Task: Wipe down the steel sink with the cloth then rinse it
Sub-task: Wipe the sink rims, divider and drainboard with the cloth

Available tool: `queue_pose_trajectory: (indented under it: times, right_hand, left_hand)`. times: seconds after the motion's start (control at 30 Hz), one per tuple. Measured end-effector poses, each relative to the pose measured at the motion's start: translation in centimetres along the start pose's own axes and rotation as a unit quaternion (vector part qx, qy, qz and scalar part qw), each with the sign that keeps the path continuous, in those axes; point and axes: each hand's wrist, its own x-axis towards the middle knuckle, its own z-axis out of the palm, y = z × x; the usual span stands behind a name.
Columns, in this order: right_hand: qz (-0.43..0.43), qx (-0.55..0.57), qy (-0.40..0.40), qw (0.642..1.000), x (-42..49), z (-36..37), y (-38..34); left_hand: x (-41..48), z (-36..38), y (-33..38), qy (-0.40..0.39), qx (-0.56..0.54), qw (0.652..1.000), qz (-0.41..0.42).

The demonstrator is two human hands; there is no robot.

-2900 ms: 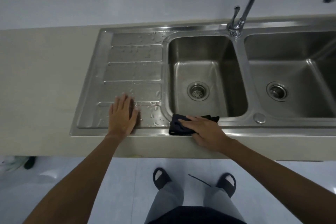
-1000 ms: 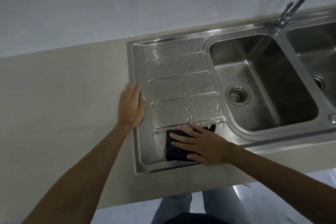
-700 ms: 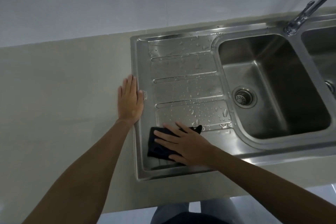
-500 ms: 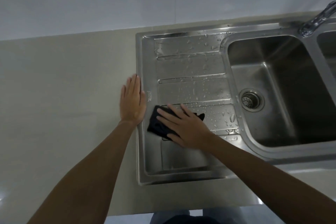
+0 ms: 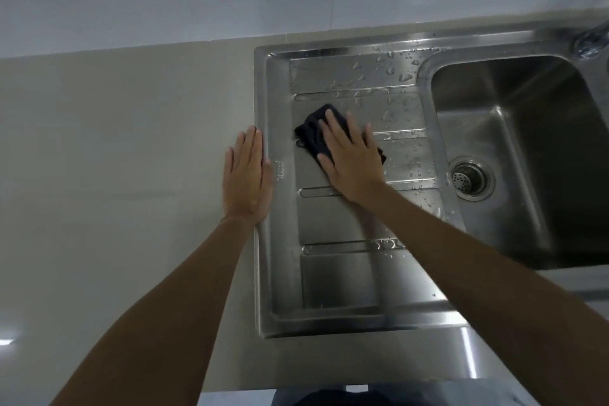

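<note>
While the right hand lies flat with its fingers spread wide on the dark cloth, it presses the cloth down on the ribbed draining board of the steel sink; it is a flat press and not a closed grip. The cloth sits in the upper half of the board, and its free corner sticks out at 11 o'clock from the hand, with a small dark edge showing at 3 o'clock of the hand. The left hand is flat and open, holds nothing, and rests at 9 o'clock from the cloth, on the counter with its thumb side over the left rim of the sink. Water drops lie on the board at 1 o'clock from the cloth. The basin is at 3 o'clock, with the round drain in its floor. The tap base shows at the top right edge, blurred. The nearer half of the board looks mostly free of drops
</note>
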Motion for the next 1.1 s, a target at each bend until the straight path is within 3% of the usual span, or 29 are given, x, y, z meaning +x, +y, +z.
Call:
queue_pose_trajectory:
  times: [0.17,0.27,0.33,0.4,0.53,0.63,0.73,0.93,1.03,1.1]
  right_hand:
    - [-0.1,-0.018,-0.025,0.994,-8.4,1.0,-3.6]
    - [-0.133,-0.03,-0.037,0.99,-12.5,1.2,-1.9]
    - [-0.069,-0.01,-0.022,0.997,-14.1,1.0,0.6]
    - [0.05,0.012,-0.009,0.999,-15.2,0.7,3.3]
    - [0.26,0.037,0.005,0.965,-16.8,0.7,5.1]
    - [0.334,0.048,0.025,0.941,-15.7,0.9,3.0]
    - [0.286,0.044,0.032,0.957,-13.2,1.0,0.1]
    - [0.055,0.022,-0.008,0.998,-11.4,1.4,-6.8]
    - [-0.01,0.002,-0.017,1.0,-12.7,1.4,-4.6]
    - [-0.004,0.009,0.002,1.0,-13.7,1.4,-1.1]
  left_hand:
    - [0.0,0.0,0.1,0.001,-0.005,1.0,0.005]
    - [0.1,-0.1,0.1,0.0,-0.003,1.0,0.003]
    - [0.0,-0.1,0.2,0.002,0.0,1.0,0.005]
    - [0.0,-0.1,0.1,0.003,0.001,1.0,0.005]
    - [0.1,-0.1,0.0,0.006,-0.004,1.0,0.002]
    - [0.1,-0.1,0.2,0.009,-0.003,1.0,0.003]
    - [0.1,-0.2,0.3,0.013,0.002,1.0,0.006]
    - [0.0,0.0,0.1,0.013,0.013,1.0,0.009]
    - [-0.1,0.0,0.1,0.007,0.011,1.0,0.009]
    - [-0.1,-0.1,0.2,0.007,0.003,1.0,0.005]
